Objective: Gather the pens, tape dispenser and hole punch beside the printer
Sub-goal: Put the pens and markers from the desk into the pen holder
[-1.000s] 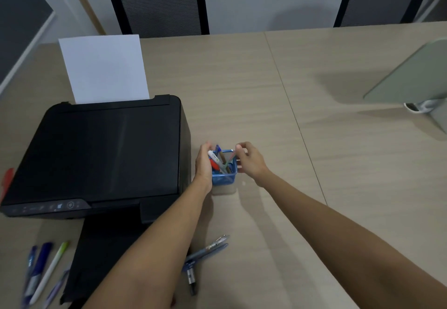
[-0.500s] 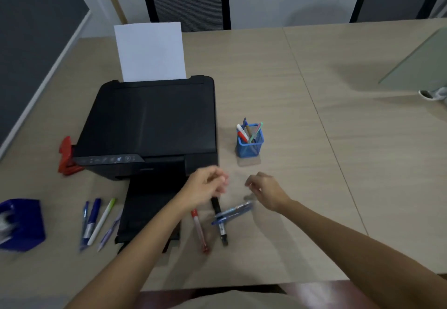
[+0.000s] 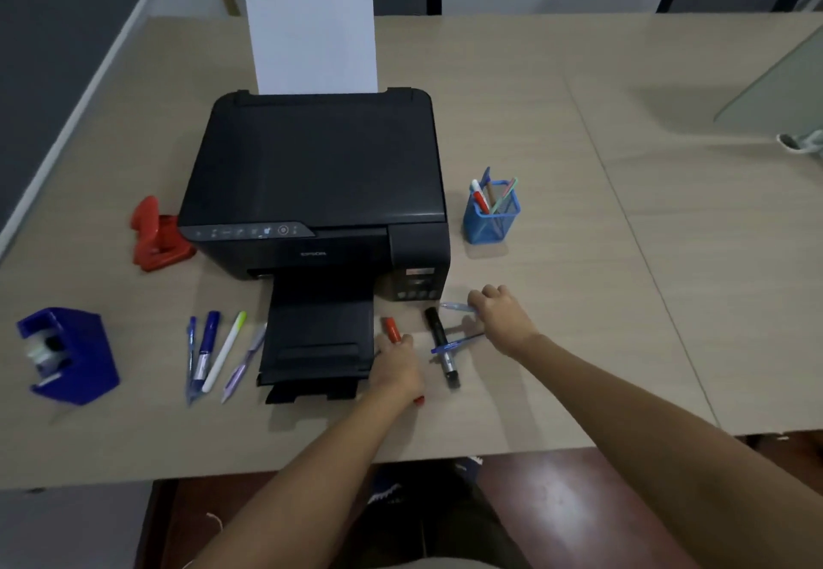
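The black printer (image 3: 320, 181) stands mid-table. To its right stands a blue mesh pen cup (image 3: 490, 221) holding several pens. In front of the printer's right corner, my left hand (image 3: 396, 368) is closed over a red marker (image 3: 392, 330). My right hand (image 3: 503, 319) is curled around a pale blue pen (image 3: 454, 306). Between my hands a dark blue pen (image 3: 454, 344) lies across a black marker (image 3: 441, 346). Several more pens (image 3: 213, 355) lie left of the output tray. The red hole punch (image 3: 156, 239) sits at the printer's left; the blue tape dispenser (image 3: 67, 355) is far left.
The printer's output tray (image 3: 318, 346) sticks out toward me between the two pen groups. White paper (image 3: 311, 34) stands in the rear feeder. A grey stand (image 3: 775, 92) is at the far right. The table's front edge (image 3: 534, 446) is close to my forearms.
Both hands left the blue pen cup and came back toward me to the loose pens. My left hand dropped onto the red marker and my right hand closed on the pale blue pen.
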